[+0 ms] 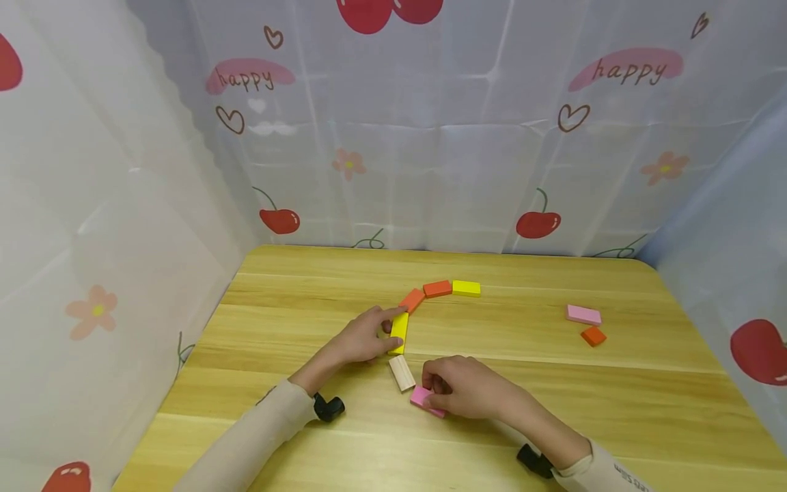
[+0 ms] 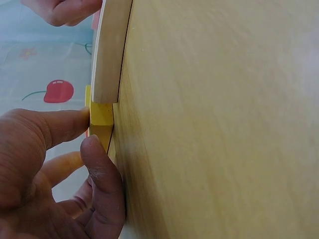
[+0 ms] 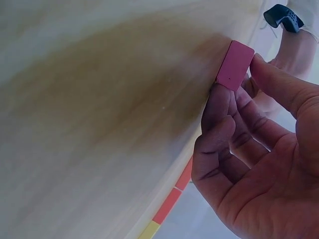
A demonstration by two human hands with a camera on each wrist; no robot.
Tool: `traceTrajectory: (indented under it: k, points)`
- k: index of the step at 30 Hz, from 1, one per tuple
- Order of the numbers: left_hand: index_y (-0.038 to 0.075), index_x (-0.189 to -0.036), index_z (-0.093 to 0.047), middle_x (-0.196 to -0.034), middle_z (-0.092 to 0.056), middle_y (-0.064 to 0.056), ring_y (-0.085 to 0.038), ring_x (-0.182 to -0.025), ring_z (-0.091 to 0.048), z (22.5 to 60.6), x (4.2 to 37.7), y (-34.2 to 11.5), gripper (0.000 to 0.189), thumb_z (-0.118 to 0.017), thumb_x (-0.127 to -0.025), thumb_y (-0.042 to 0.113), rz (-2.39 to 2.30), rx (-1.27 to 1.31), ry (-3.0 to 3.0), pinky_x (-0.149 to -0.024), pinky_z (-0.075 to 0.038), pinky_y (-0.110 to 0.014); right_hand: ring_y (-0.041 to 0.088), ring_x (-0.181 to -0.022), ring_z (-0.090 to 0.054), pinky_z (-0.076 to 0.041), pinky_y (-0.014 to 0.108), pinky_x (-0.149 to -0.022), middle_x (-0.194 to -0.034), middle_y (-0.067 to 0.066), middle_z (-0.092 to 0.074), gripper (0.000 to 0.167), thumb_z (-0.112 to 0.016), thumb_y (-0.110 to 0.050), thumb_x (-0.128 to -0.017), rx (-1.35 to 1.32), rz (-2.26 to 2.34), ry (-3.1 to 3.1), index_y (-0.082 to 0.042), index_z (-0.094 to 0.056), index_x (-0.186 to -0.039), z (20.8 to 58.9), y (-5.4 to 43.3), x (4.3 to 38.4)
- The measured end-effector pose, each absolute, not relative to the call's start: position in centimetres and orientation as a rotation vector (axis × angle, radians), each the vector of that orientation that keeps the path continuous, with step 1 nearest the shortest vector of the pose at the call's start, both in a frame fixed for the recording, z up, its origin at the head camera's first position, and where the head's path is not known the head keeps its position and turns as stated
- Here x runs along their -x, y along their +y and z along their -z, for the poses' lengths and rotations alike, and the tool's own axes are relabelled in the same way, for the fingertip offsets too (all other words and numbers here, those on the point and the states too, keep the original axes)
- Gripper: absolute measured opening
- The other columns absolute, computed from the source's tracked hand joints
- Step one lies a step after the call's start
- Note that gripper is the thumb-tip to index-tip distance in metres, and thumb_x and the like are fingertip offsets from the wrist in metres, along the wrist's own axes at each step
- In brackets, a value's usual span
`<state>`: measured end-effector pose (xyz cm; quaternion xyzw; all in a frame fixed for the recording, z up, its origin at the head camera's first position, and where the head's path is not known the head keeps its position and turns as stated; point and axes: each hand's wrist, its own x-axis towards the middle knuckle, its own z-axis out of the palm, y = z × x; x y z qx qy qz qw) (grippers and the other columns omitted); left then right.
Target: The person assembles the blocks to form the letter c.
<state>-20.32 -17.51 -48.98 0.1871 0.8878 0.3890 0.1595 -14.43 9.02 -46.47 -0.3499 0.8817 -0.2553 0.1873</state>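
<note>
Several small blocks form a curved line on the table. My left hand (image 1: 363,336) lies over the yellow block (image 1: 399,329). Its thumb rests on that block's near part, and its straight index finger reaches the joint with an orange block (image 1: 413,298). My right hand (image 1: 470,388) pinches a pink block (image 3: 235,65) between thumb and fingers at the curve's near end. Between the two hands is a plain wooden block (image 1: 402,373), close to the pink one. In the left wrist view, the wooden block (image 2: 110,55) stands near the yellow block's end (image 2: 101,115).
A second orange block (image 1: 438,289) and another yellow block (image 1: 466,288) continue the line at the far end. Apart on the right lie a pink block (image 1: 583,314) and an orange block (image 1: 594,336). Patterned curtains (image 1: 430,171) surround the wooden table (image 1: 529,328).
</note>
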Motion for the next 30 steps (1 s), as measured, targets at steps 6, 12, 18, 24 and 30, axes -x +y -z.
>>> traceTrajectory:
  k: [6,12,18,24,30]
  points:
    - [0.024,-0.166,-0.045,-0.113,-0.053,-0.011,-0.011,-0.047,-0.048,49.1,20.3,-17.5,0.069,-0.073,-0.104,0.027,-1.101,-0.526,2.539,-0.048,-0.050,-0.025,-0.001,-0.068,-0.051,-0.046,0.022,-0.065,-0.077,-0.014,-0.060,0.016,-0.080,-0.035,-0.098,0.983,0.695,2.497,-0.023,-0.069,-0.098,46.5,9.2,14.5]
    - [0.025,-0.167,-0.043,-0.113,-0.053,-0.010,-0.010,-0.047,-0.048,49.5,20.5,-17.5,0.070,-0.073,-0.104,0.027,-1.081,-0.524,2.542,-0.048,-0.050,-0.024,0.004,-0.074,-0.056,-0.047,0.023,-0.070,-0.082,-0.014,-0.060,0.019,-0.079,-0.041,-0.099,0.966,0.716,2.541,-0.025,-0.069,-0.100,46.6,11.0,14.9]
    - [0.025,-0.167,-0.042,-0.113,-0.052,-0.010,-0.010,-0.047,-0.046,49.4,20.5,-17.5,0.070,-0.072,-0.105,0.026,-1.078,-0.537,2.537,-0.048,-0.049,-0.024,0.003,-0.081,-0.058,-0.049,0.024,-0.074,-0.089,-0.014,-0.065,0.015,-0.077,-0.037,-0.101,0.893,0.760,2.616,-0.024,-0.071,-0.103,46.2,14.4,16.1]
    - [0.023,-0.167,-0.043,-0.113,-0.052,-0.011,-0.010,-0.048,-0.046,49.3,20.4,-17.5,0.069,-0.072,-0.105,0.025,-1.090,-0.535,2.529,-0.047,-0.049,-0.022,0.007,-0.090,-0.063,-0.055,0.029,-0.078,-0.097,-0.009,-0.070,0.009,-0.076,-0.028,-0.102,0.715,0.780,2.769,-0.021,-0.073,-0.107,45.8,19.1,17.8]
    - [0.022,-0.167,-0.043,-0.113,-0.052,-0.011,-0.010,-0.048,-0.046,49.2,20.3,-17.4,0.069,-0.072,-0.105,0.025,-1.102,-0.534,2.523,-0.046,-0.048,-0.022,0.020,-0.099,-0.070,-0.058,0.032,-0.079,-0.105,-0.001,-0.076,0.010,-0.075,-0.018,-0.103,0.657,0.826,2.937,-0.013,-0.075,-0.111,45.8,24.8,19.1]
